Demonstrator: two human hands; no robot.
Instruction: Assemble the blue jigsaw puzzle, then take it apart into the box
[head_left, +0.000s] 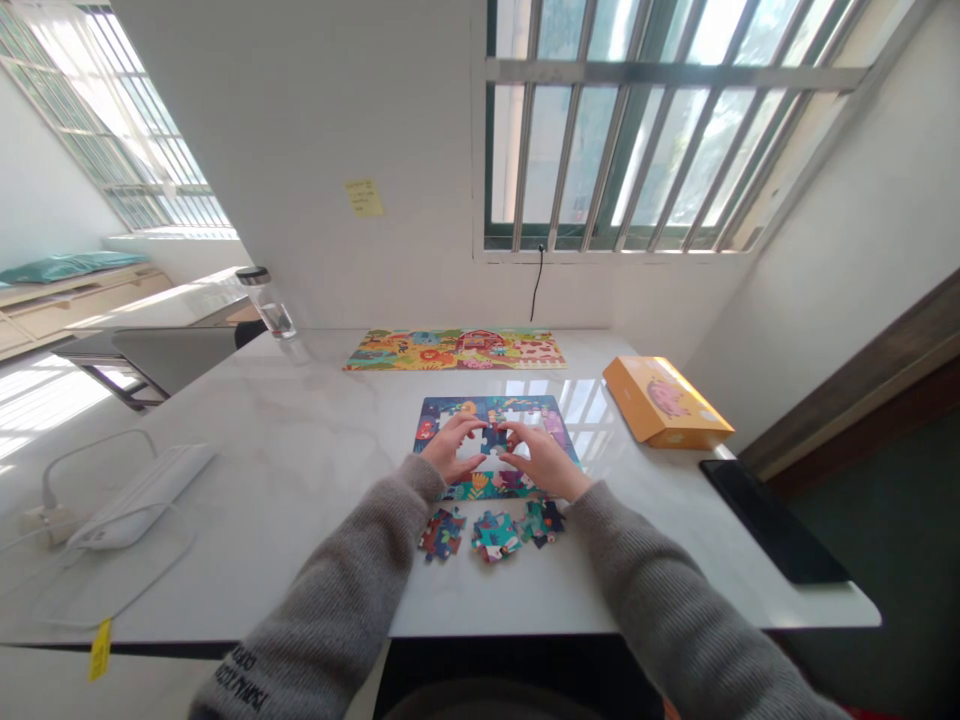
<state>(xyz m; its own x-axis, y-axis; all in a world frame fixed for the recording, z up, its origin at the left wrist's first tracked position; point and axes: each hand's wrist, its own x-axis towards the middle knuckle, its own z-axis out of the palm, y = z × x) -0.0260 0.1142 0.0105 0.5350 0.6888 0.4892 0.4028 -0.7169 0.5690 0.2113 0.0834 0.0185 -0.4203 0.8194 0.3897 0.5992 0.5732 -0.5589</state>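
Note:
A partly filled jigsaw puzzle (480, 486), dark blue with sea-coloured pictures round its border, lies flat on the table under both hands. White gaps show inside its frame. Between my fingertips is a dark blue puzzle piece (493, 438) at the puzzle's middle. My left hand (453, 447) curves in from the left, index finger and thumb at the piece's edge. My right hand (543, 458) mirrors it on the other side. Loose puzzle pieces lie nearer me in three small heaps: left (442, 533), middle (496, 536) and right (541, 521).
A long finished farm-animal puzzle (455, 350) lies along the wall. On the right are an orange box (666, 402) and a black flat slab (776, 522). Leftward stand a glass bottle (268, 303) and a white power strip (142, 498) with cables. The white table (300, 450) has reflections.

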